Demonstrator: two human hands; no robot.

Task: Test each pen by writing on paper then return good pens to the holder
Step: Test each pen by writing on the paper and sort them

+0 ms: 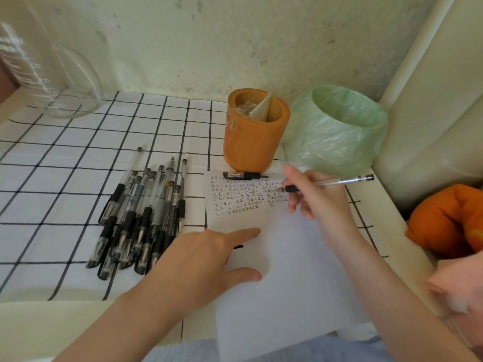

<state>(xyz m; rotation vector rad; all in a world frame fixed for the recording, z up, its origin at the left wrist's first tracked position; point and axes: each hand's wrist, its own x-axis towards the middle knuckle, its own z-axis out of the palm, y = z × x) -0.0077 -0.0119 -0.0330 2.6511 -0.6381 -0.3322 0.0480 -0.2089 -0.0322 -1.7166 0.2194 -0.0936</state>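
A white sheet of paper (282,257) lies on the desk, with rows of small written marks near its top. My right hand (316,197) grips a clear pen (337,182) with its tip over the marks at the paper's upper right. My left hand (206,259) rests flat on the paper's left edge, fingers straight. A pile of several black-grip pens (141,212) lies left of the paper. The orange pen holder (254,134) stands behind the paper, with crumpled plastic inside it. One black pen (244,175) lies at the holder's base.
A small bin lined with a green bag (337,129) stands right of the holder. A glass measuring jug (49,71) sits at the back left on the grid-pattern cloth (65,152). An orange cushion (449,218) lies at the right, beside a cream wall.
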